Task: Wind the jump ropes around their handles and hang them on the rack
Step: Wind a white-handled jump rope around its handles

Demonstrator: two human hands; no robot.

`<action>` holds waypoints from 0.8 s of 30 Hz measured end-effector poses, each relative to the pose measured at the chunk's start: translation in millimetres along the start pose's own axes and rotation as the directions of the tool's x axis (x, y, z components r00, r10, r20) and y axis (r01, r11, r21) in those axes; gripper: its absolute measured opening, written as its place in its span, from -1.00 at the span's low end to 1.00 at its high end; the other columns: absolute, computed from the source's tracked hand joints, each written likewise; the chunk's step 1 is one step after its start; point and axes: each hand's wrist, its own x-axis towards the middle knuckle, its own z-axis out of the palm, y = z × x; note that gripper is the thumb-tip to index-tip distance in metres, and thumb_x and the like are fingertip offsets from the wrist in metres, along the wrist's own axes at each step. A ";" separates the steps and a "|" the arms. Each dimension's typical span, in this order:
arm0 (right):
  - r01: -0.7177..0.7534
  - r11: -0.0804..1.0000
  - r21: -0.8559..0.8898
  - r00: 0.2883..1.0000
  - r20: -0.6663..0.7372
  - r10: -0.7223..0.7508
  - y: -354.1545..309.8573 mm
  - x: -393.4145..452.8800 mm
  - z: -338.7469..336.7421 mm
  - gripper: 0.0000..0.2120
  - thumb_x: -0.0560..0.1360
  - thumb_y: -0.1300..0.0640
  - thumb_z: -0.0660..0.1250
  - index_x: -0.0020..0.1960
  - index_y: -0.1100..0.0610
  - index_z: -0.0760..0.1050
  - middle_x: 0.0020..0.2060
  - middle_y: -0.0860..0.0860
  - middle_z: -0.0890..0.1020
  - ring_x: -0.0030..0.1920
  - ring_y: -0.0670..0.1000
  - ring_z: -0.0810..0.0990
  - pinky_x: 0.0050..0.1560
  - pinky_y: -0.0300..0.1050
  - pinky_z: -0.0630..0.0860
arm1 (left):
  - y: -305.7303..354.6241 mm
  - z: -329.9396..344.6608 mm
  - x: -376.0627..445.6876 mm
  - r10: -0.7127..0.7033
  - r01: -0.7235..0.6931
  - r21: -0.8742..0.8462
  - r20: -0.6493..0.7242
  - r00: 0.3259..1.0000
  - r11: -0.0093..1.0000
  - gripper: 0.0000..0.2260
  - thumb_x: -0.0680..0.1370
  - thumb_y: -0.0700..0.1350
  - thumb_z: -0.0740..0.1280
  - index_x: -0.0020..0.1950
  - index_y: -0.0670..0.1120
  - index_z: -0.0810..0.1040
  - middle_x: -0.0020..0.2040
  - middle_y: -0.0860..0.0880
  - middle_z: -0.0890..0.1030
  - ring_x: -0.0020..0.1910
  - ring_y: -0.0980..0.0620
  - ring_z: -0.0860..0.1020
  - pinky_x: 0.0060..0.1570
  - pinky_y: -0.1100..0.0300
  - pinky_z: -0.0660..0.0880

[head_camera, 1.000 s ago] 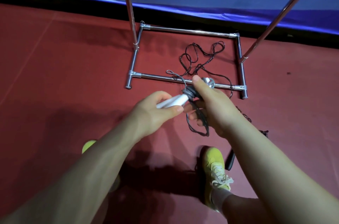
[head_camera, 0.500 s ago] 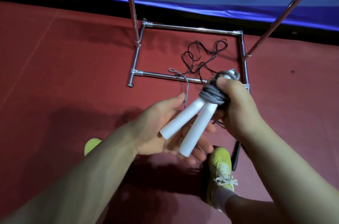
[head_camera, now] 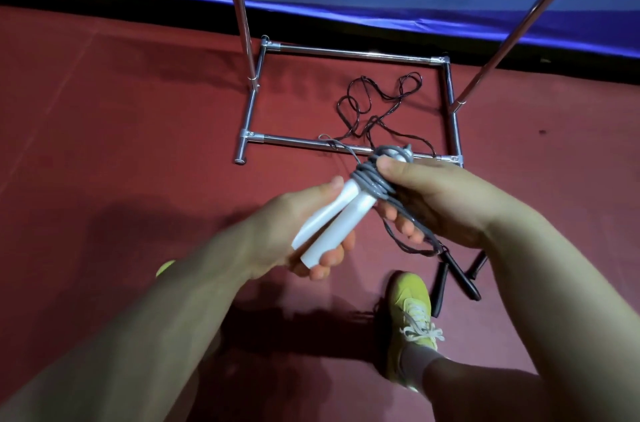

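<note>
Your left hand (head_camera: 294,231) has closed back up under the white handles (head_camera: 332,221) since half a second ago, when its palm lay open beneath them; now its fingers curl round their lower ends and the thumb lies along the upper one. The biggest thing ahead of you is the chrome rack (head_camera: 349,144), its rectangular base flat on the red floor (head_camera: 104,144) and two uprights rising out of the top of the view. Inside that base lies a loose black rope (head_camera: 377,106) (a tangle of loops, crossing the near bar). Its black handles (head_camera: 457,274) rest on the floor just beside your yellow shoe (head_camera: 412,311). Up at chest height, your right hand (head_camera: 443,203) clamps the far end of the white pair, thumb pressed on the grey rope (head_camera: 372,181) coiled round them. A slack length of that grey rope droops under your right-hand fingers toward the floor.
</note>
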 end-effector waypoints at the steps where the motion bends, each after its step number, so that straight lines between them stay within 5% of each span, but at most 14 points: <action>1: -0.017 0.999 -0.034 0.999 -0.030 0.016 -4.7 -1.5 -0.2 -0.52 0.32 -0.23 0.24 -0.27 0.23 0.45 -0.47 0.10 0.45 -0.57 -0.01 0.38 -0.58 -0.25 0.33 | 2.7 0.4 -0.8 0.025 -0.025 0.002 -0.001 1.000 1.000 -0.44 0.39 0.32 0.15 -0.28 -0.18 0.58 -0.39 -0.20 0.43 -0.46 -0.07 0.37 -0.39 0.10 0.21; 7: -0.043 0.964 -0.263 0.968 -0.250 -0.025 -20.8 -6.2 4.6 -0.47 0.53 -0.24 0.14 -0.35 0.17 0.47 -0.60 0.03 0.41 -0.61 -0.01 0.31 -0.53 -0.23 0.29 | 14.5 9.1 -2.4 0.081 -0.085 -0.026 -0.126 0.989 0.996 -0.48 0.38 0.26 0.29 -0.20 -0.24 0.52 -0.41 -0.17 0.47 -0.53 -0.05 0.39 -0.44 0.17 0.27; 11: -0.088 0.923 -0.374 0.947 -0.319 -0.039 -17.7 5.7 15.6 -0.42 0.55 -0.25 0.08 -0.41 0.17 0.44 -0.67 0.00 0.42 -0.62 0.01 0.35 -0.46 -0.18 0.32 | 10.3 4.6 -0.7 0.104 -0.084 0.084 -0.271 0.957 0.993 -0.48 0.35 0.29 0.14 -0.26 -0.20 0.50 -0.53 -0.08 0.47 -0.58 -0.02 0.39 -0.49 0.20 0.23; 14: -0.089 0.945 -0.313 0.957 -0.290 -0.007 -17.5 14.5 26.9 -0.41 0.55 -0.27 0.02 -0.33 0.17 0.47 -0.63 0.01 0.49 -0.59 0.00 0.42 -0.40 -0.17 0.39 | 5.9 -7.9 2.5 0.132 -0.053 0.198 -0.417 0.899 0.979 -0.56 0.44 0.28 0.25 -0.29 -0.10 0.50 -0.50 -0.04 0.48 -0.56 0.04 0.39 -0.55 0.28 0.26; 17: -0.114 0.969 -0.219 0.957 -0.287 0.048 -15.7 25.8 30.2 -0.38 0.48 -0.38 0.04 -0.28 0.16 0.47 -0.60 0.01 0.51 -0.55 0.02 0.45 -0.38 -0.15 0.40 | 3.4 -13.2 10.3 0.198 -0.047 0.318 -0.462 0.864 0.947 -0.56 0.33 0.37 0.26 -0.32 -0.01 0.51 -0.44 0.06 0.47 -0.49 0.09 0.38 -0.45 0.28 0.31; 21: -0.102 0.989 -0.109 0.941 -0.333 0.061 -19.0 35.0 27.1 -0.43 0.41 -0.39 0.14 -0.30 0.13 0.47 -0.60 -0.01 0.46 -0.56 0.01 0.38 -0.41 -0.15 0.34 | 5.6 -14.0 16.6 0.361 -0.218 0.326 -0.484 0.797 0.920 -0.45 0.18 0.37 0.24 -0.21 -0.10 0.52 -0.40 0.06 0.39 -0.40 0.06 0.30 -0.28 0.11 0.24; 24: -0.031 0.994 -0.101 0.928 -0.372 -0.009 -21.1 37.6 31.8 -0.53 0.40 -0.31 0.22 -0.38 0.08 0.43 -0.57 -0.02 0.38 -0.54 -0.01 0.30 -0.38 -0.10 0.28 | 7.4 -17.5 15.4 0.355 -0.243 0.296 -0.423 0.834 0.924 -0.56 0.22 0.26 0.35 -0.22 -0.11 0.53 -0.45 0.12 0.39 -0.42 0.09 0.34 -0.29 0.13 0.29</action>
